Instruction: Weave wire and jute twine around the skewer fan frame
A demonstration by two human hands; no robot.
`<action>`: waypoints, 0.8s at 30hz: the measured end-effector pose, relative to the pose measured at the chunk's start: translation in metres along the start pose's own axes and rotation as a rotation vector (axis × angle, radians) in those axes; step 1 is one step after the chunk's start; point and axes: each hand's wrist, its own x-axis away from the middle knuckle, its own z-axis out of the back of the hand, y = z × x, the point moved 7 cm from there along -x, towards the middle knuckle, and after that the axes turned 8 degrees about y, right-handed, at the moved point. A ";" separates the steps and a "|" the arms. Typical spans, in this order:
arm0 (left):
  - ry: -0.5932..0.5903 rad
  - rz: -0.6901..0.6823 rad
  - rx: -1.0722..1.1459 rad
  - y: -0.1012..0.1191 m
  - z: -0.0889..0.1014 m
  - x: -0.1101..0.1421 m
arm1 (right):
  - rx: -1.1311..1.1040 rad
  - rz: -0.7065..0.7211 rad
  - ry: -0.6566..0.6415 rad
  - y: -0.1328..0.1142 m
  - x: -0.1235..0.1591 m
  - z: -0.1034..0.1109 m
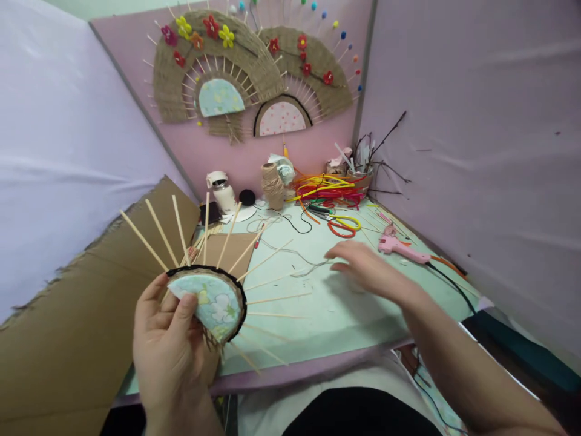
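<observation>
My left hand (170, 348) grips a half-made fan (213, 300): a half-circle of floral fabric edged with black cord, with several thin wooden sticks fanning out from it. The thumb presses on the fabric face. My right hand (363, 266) hovers low over the mint-green table (336, 315), fingers stretched out and a little blurred, holding nothing. Its fingertips are close to a thin grey string (299, 260) lying on the table. A spool of jute twine (272, 184) stands at the back.
A pink glue gun (402, 247) with a black cable lies at the right. Scissors (338, 223) and a heap of coloured wires (329, 188) sit at the back. A large cardboard sheet (63, 327) leans at the left. Two finished fans (245, 72) hang on the pink wall.
</observation>
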 end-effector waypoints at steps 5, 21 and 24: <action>-0.080 0.107 -0.134 -0.007 0.023 -0.008 | 0.042 0.010 -0.178 -0.040 -0.032 -0.077; -0.619 0.331 -0.276 -0.066 -0.019 0.038 | -0.356 -0.113 0.607 -0.044 -0.045 0.061; -0.642 0.274 -0.330 -0.065 -0.025 0.045 | -0.419 0.151 0.428 -0.098 -0.033 0.057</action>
